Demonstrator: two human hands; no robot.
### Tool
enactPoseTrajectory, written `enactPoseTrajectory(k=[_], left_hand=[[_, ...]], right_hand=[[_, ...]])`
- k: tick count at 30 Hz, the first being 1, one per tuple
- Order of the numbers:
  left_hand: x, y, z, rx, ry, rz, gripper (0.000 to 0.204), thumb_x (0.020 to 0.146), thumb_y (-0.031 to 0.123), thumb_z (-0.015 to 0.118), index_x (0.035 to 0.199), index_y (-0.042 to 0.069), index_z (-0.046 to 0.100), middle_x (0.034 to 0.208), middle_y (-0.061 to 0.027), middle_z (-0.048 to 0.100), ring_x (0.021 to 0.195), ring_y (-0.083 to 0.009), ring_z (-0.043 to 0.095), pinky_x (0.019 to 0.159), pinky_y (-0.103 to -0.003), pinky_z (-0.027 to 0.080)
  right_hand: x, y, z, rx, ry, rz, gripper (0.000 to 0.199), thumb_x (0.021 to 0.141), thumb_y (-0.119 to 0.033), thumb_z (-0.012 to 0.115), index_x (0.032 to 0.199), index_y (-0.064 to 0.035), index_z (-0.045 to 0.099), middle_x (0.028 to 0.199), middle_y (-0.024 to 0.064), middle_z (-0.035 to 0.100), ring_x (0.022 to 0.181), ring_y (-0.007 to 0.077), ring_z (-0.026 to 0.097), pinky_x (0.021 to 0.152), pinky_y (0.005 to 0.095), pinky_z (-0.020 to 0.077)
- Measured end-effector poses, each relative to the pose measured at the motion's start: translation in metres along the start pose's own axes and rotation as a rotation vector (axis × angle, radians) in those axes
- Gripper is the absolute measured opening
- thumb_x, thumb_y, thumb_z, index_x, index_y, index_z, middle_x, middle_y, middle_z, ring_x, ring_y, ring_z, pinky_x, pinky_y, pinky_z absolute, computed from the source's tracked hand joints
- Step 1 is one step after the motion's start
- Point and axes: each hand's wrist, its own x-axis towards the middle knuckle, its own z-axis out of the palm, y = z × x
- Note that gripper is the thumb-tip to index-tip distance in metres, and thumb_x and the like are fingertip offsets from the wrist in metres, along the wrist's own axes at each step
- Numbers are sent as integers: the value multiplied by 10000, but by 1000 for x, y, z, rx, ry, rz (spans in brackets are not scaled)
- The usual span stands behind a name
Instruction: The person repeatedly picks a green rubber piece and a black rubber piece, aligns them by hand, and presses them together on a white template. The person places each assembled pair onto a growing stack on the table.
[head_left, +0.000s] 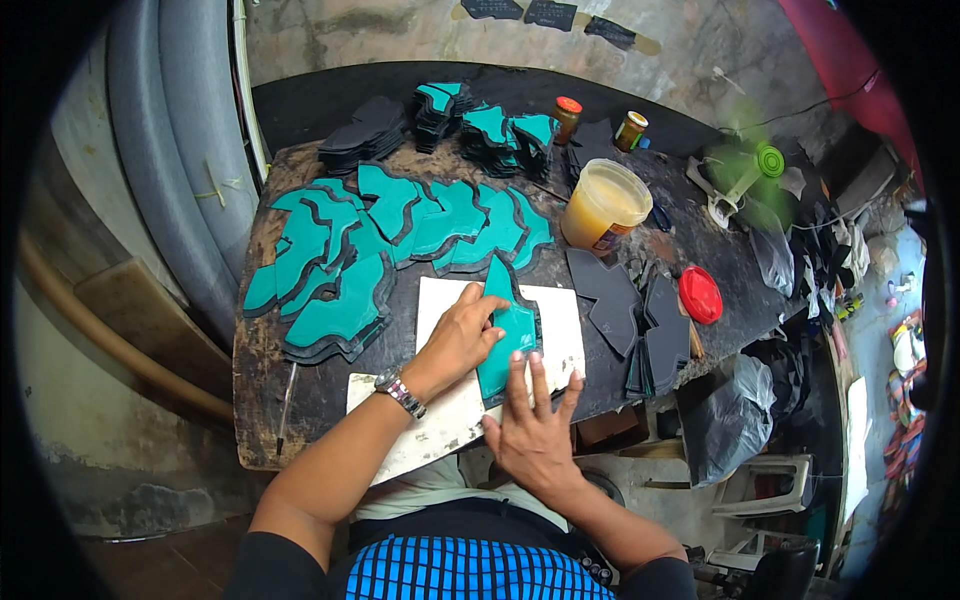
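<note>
Left hand point(462, 335) and right hand point(532, 430) flat, fingers spread, pressing teal pointed leather piece point(508, 335) on near white board point(440, 420). Many finished teal pieces point(400, 225) far left; uncovered black cut shapes point(625, 310) waiting right.

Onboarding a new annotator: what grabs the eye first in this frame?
Both hands, the left hand and right hand, press a teal cut piece flat on a white board at the table's near edge. Behind it, fanned teal pieces cover the table's left half, and an open tub of yellow glue stands right of them.
</note>
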Motion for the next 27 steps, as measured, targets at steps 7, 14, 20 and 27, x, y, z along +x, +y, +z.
enactPoseTrajectory(k=[7,14,20,27], left_hand=[[2,-3,1,29,-15,-14,333,837,37,699,1160,-3,628,1001,-127,528,831,-229,611,763,-346,522],[1,-2,1,4,-9,-17,318,824,2,696,1132,-27,621,1003,-165,528,827,-285,634,770,-387,527],[1,0,-1,6,-22,-7,322,823,5,702,1132,-26,619,998,-163,527,832,-277,633,768,-388,523],[2,1,-2,-2,-30,-31,317,830,3,697,1135,-27,615,997,-163,525,832,-282,630,763,-389,521]], right_hand=[[-2,-8,-21,37,33,-189,448,906,-343,596,1084,57,692,1489,220,374,1446,359,294,1080,769,124],[-6,-2,-19,102,7,-74,442,926,-365,584,1172,-13,689,1534,192,334,1470,379,231,1068,772,101],[-1,41,-24,940,-71,272,319,976,-321,536,1054,-122,773,1456,213,419,1444,408,220,1163,608,24],[11,67,1,57,-27,160,409,990,-380,500,1377,-283,591,1589,194,248,1493,406,113,1136,662,-23]])
